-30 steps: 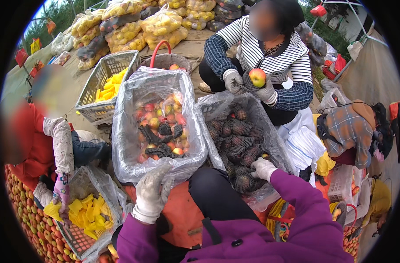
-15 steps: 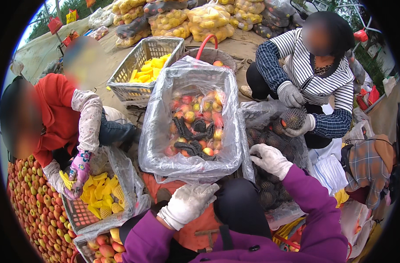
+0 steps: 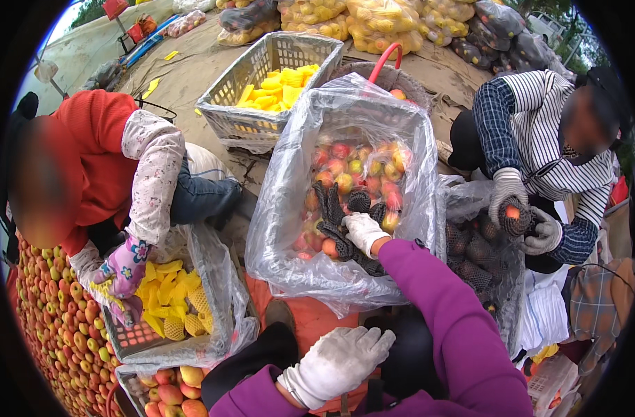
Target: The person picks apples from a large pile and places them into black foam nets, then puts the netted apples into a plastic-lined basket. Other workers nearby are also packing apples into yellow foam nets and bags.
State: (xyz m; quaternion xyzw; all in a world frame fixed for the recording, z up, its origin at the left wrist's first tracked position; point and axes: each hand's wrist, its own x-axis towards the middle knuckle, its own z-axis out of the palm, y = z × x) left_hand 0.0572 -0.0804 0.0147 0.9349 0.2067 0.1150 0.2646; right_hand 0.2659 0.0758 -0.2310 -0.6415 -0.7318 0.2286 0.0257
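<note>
While your right hand (image 3: 364, 233) reaches into the large plastic-lined crate (image 3: 265, 258), its white-gloved fingers rest among the black mesh sleeves (image 3: 331, 208). You can't tell from this view whether they pinch one, as the mesh and the glove itself hide the fingertips' undersides. Your left hand (image 3: 342, 365) is above your lap, outside the crate's near edge, unclenched and holding nothing, its fingers lying loosely side by side.

The sleeves lie in a loose heap on the apples (image 3: 344, 183), in the half of the crate toward its near edge, clear of both side edges. Some are flat and limp; one near the middle bunches into a rounder shape.

Expect each sleeve to be very light, soft and stretchy, with a texture that should grip your glove rather than slip. Take hold at one end of a single sleeve, since neighbours may cling together and a hard tug could tear the mesh. The apples beneath should feel firm and heavier, smooth enough to roll, and easily bruised; cup one around its sides with the whole palm.

As for brands, labels or writing, none can be read on the sleeves, the apples, the crate's clear lining (image 3: 408, 115) or your gloves.
</note>
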